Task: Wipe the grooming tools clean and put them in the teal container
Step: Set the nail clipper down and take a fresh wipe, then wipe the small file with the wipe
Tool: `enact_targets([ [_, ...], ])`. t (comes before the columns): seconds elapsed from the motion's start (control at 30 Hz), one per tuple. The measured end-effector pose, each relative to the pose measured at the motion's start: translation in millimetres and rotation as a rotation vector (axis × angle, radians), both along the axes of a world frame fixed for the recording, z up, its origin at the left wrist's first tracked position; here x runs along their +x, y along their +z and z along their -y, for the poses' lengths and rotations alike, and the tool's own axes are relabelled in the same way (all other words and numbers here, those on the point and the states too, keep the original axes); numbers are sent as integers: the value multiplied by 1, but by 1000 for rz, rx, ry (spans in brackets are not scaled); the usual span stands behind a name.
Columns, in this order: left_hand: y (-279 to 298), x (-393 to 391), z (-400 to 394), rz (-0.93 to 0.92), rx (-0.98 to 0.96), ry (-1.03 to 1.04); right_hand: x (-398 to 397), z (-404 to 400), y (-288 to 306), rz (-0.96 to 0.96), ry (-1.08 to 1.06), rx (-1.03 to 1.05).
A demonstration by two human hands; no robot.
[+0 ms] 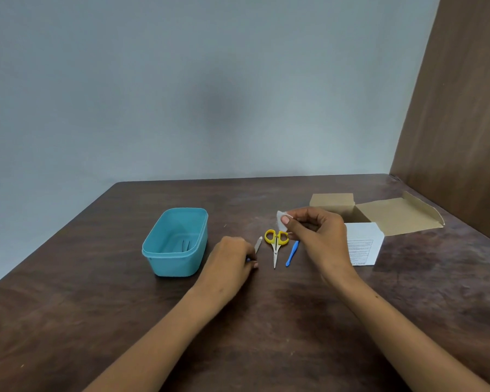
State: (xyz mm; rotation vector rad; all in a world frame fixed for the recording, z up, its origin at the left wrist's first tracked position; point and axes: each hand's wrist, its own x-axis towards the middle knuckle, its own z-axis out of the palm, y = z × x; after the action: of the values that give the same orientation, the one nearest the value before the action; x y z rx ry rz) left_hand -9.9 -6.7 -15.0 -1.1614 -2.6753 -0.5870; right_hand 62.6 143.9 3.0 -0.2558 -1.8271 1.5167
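The teal container (176, 244) stands on the brown table, left of centre, with a thin metal tool (186, 244), perhaps tweezers, lying inside. My left hand (232, 257) rests just right of it, fingers closed on the handle end of a nail file (258, 244) whose grey tip sticks out toward the far side. Small scissors with yellow handles (276, 244) lie beside the file, and a thin blue tool (292, 253) lies to their right. Above the scissors, my right hand (314, 230) pinches a small white wipe (281, 220).
An open cardboard box (388, 213) with a white printed side (364, 248) sits at the right, just behind my right wrist. A brown wooden panel (458, 123) rises along the table's right edge, and a pale wall stands behind the table.
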Motion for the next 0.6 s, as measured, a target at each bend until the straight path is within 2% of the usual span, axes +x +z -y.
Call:
enact_targets([
  [0.17, 6, -4, 5, 88, 64, 59, 0, 3, -2, 8, 5, 26],
  [0.4, 4, 3, 6, 30, 105, 23, 0, 2, -4, 48, 3, 61],
  [0.5, 4, 3, 7, 45, 260, 61, -1, 1, -5, 58, -5, 88],
  [0.6, 5, 3, 5, 262, 470, 105, -1, 2, -6, 69, -8, 125],
])
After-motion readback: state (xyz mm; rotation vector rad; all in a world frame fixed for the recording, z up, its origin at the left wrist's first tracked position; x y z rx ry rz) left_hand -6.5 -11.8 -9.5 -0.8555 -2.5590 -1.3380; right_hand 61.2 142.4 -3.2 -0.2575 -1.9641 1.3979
